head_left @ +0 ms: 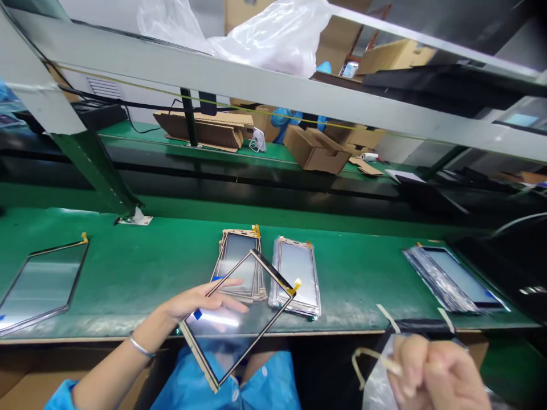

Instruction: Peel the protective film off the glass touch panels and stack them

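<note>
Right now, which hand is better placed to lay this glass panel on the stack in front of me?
Probably your left: the left hand grips the glass panel just beside the stack of panels. The right hand is farther off, pinching a clear plastic bag.

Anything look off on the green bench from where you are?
The stack of black-framed glass touch panels beside the left hand is fanned out, its edges not squared. The stack of panels in clear plastic sleeves at the right of the green workbench is splayed the same way, so both look loosely piled.
</note>
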Tool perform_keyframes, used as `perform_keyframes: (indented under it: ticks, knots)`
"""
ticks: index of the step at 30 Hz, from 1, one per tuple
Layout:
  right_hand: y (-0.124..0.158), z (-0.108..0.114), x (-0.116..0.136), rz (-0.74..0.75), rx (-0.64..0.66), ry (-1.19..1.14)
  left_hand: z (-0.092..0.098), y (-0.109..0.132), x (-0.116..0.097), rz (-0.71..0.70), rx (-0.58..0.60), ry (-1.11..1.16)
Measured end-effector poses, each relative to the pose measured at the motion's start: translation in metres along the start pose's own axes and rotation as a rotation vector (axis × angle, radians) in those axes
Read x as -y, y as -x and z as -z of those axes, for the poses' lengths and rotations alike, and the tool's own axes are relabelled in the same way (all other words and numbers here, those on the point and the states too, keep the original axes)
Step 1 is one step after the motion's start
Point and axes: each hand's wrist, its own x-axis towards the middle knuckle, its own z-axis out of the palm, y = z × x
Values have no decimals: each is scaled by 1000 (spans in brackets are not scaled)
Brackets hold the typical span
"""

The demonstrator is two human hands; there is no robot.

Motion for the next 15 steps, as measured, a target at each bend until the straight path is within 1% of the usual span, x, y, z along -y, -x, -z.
perform_keyframes:
  ticks: [1, 2, 3, 4, 6, 7, 8, 10, 12, 14, 15]
  knots:
    - [-9, -6, -1, 107, -37, 151, -5, -2, -3, 31, 9, -38]
    - [-19, -14, -4, 191, -14, 320, -10, -4, -5, 64, 33, -81]
    - [-29, -22, -9, 252, 72, 483, -16, -5, -7, 99, 61, -131]
    - [-37, -31, -15, 289, 216, 620, -22, -6, -9, 129, 87, -188]
    - [-50, -48, -27, 323, 567, 776, -33, -6, -10, 153, 100, -327]
    - [-55, -55, -31, 338, 698, 815, -38, -5, -11, 146, 87, -401]
    - [-58, -61, -34, 350, 787, 852, -43, -4, -11, 133, 65, -472]
    - [-63, -68, -37, 355, 911, 927, -48, 2, -12, 118, 22, -571]
    - [-66, -69, -35, 348, 1007, 988, -50, 10, -11, 140, -19, -620]
    - [-68, -67, -31, 359, 1063, 1060, -47, 15, -6, 177, -60, -652]
    - [-68, -65, -29, 375, 1074, 1106, -44, 12, -3, 178, -77, -650]
